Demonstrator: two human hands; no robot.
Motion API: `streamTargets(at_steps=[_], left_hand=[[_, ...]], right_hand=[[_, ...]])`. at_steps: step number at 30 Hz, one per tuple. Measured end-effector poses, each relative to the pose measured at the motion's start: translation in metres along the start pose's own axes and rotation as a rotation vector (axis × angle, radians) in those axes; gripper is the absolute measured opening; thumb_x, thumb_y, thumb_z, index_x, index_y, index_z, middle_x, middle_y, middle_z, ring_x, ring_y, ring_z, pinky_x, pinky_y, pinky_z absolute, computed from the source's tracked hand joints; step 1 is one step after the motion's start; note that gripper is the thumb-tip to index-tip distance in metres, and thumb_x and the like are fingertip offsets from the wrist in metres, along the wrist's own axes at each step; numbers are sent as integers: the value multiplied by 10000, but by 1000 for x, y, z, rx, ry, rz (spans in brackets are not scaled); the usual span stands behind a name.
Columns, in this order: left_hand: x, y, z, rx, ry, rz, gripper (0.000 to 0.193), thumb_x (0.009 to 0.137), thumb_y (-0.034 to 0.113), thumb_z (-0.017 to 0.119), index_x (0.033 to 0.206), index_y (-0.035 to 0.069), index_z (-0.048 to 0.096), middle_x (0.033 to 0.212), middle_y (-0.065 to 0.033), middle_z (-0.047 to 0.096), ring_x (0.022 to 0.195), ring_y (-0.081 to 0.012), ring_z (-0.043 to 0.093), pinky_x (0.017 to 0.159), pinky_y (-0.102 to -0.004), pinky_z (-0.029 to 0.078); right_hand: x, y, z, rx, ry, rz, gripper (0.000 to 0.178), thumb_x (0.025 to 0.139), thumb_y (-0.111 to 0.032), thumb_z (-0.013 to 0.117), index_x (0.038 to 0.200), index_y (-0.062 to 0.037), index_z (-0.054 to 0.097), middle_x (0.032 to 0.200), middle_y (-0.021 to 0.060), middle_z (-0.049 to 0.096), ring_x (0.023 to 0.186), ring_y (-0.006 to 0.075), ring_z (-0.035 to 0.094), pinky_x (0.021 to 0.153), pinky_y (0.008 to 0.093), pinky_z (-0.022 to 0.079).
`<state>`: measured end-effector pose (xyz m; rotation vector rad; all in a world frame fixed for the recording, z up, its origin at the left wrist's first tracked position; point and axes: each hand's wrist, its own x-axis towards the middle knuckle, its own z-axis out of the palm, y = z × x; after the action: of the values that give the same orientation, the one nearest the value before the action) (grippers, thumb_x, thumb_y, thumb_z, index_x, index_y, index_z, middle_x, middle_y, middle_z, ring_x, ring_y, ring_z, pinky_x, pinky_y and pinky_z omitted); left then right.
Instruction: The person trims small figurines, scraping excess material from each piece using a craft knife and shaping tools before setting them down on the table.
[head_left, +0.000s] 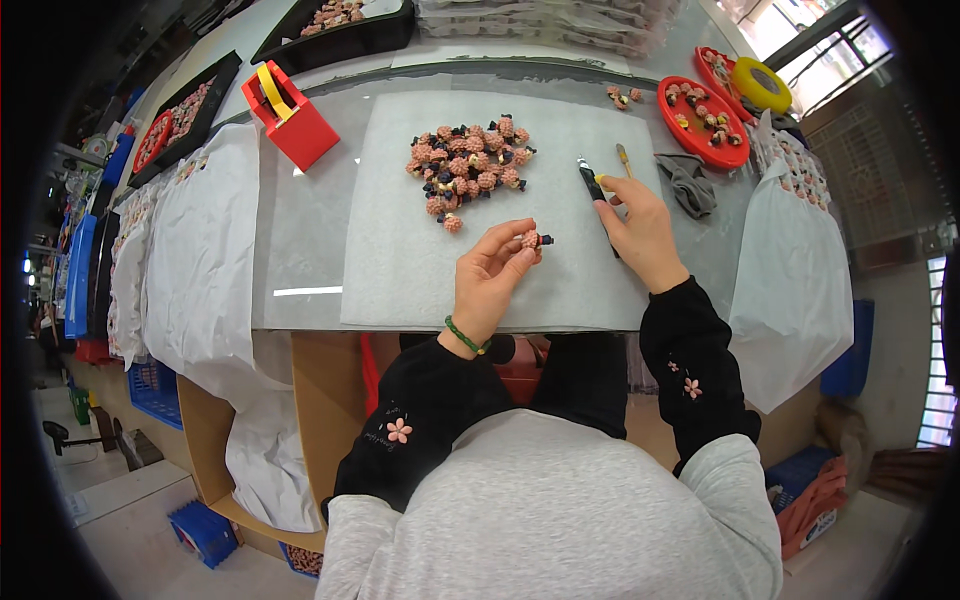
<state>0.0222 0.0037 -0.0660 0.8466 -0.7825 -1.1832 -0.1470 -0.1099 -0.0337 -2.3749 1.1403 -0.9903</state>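
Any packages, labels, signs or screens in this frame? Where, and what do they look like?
Stack of clear plastic bags: top centre, far edge of table, flat, transparent with pale contents.
White plastic bags holding small pink pieces: right table edge, draped over the side.
White plastic bags: left table edge, hanging down.
No signs or screens can be made out.

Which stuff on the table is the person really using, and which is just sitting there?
In use:
left hand pinching one pink bead
right hand holding a dark tool
pile of pink beads

Lying about:
red tape dispenser
yellow tape roll
grey cloth
red tray
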Motion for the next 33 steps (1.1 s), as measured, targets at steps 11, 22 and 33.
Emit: streamTargets(at_steps=[11,22,33], left_hand=[[1,2,0,-56,30,-24,311,795,-17,547,1098,-57,485,920,-65,561,826,-121,550,747,-245,470],[1,2,-1,-70,8,-60,304,787,-17,561,1080,-61,492,912,-67,567,822,-125,549,739,-245,465],[1,0,-2,-59,-14,-56,301,789,-14,558,1079,-63,493,928,-71,567,830,-129,553,745,-253,472]], right_hand=[[-3,8,-7,-19,0,110,241,722,-31,601,959,7,575,798,110,587,609,150,540,524,249,416],[-3,17,-38,-49,-1,117,257,704,29,554,958,-3,577,844,111,603,704,198,555,650,259,438],[-12,17,-42,0,-367,50,464,680,92,485,1129,-26,480,990,101,518,849,207,501,763,293,405]])
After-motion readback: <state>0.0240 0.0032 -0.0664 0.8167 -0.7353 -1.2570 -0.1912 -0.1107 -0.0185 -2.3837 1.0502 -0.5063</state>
